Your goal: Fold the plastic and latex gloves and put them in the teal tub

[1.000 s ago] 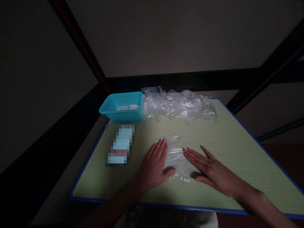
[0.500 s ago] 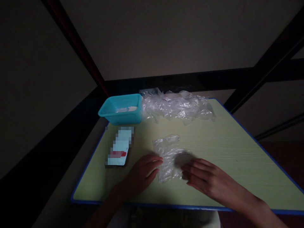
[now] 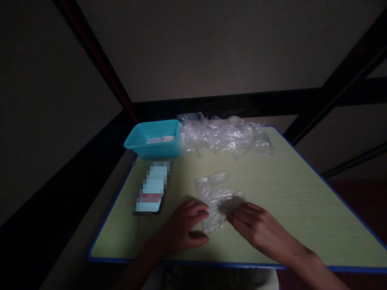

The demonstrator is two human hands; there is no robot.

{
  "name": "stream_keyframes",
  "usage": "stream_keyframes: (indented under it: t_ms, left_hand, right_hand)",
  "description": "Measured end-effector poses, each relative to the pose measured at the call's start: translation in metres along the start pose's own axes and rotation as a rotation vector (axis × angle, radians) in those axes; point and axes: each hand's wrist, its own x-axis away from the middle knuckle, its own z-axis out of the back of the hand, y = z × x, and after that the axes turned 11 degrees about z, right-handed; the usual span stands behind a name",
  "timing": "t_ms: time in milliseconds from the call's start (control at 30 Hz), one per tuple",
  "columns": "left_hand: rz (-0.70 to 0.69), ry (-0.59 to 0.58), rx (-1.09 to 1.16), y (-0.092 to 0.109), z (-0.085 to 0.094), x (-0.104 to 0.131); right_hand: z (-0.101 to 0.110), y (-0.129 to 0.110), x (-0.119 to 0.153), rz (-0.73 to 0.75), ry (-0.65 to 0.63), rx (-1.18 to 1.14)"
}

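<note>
A clear disposable plastic glove (image 3: 213, 197) lies spread on the table, its thumb part pointing to the far right. At its left edge is my left hand (image 3: 187, 225), open, with thumb and fingers apart and the fingertips touching or just over the plastic. My right hand (image 3: 256, 227) comes in from the right, its fingers bunched together on the finger end of the glove. The tips of those glove fingers are hidden under it, and the right thumb is out of sight.
A turquoise plastic basket (image 3: 157, 152) with white pieces inside stands at the far left. Crumpled clear plastic (image 3: 223, 135) lies along the back edge. In front of the basket is a phone (image 3: 154, 185) with a lit, blurred screen. The table (image 3: 290, 193) has a blue rim.
My left thumb has moved down, away from the fingers, widening the hand. My right hand has shifted slightly left, its fingers closer together. The glove stays in place.
</note>
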Motion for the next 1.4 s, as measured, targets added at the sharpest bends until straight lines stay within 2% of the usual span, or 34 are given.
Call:
stream_keyframes:
  t_ms: [233,333,567,733,833,933,1167,1400]
  left_hand:
    - [-0.06,0.072,-0.079,0.0,-0.002,0.002]
    - [-0.101,0.111,-0.192,0.001,-0.005,0.002]
    - [-0.128,0.233,-0.322,0.0,-0.015,0.002]
    - [-0.105,0.226,-0.283,0.007,-0.004,-0.002]
    - [-0.098,0.216,-0.249,0.009,0.0,-0.003]
    - [-0.113,0.224,-0.207,0.008,0.0,-0.002]
    - [-0.108,0.21,-0.201,0.005,0.0,-0.001]
    - [-0.113,0.228,-0.142,0.003,-0.001,0.001]
  right_hand:
    - [-0.007,0.006,0.006,-0.259,0.113,-0.296]
    - [-0.006,0.008,0.009,-0.297,0.116,-0.343]
    - [0.002,0.003,0.008,-0.118,0.095,-0.127]
    - [-0.009,-0.004,0.003,-0.05,0.161,0.009]
    - [-0.012,0.001,0.005,-0.008,0.173,0.078]
    - [-0.008,0.011,0.011,0.045,0.142,0.128]
    - [0.008,0.025,0.028,0.079,0.065,0.2]
    - [-0.003,0.023,0.02,0.059,0.107,0.085]
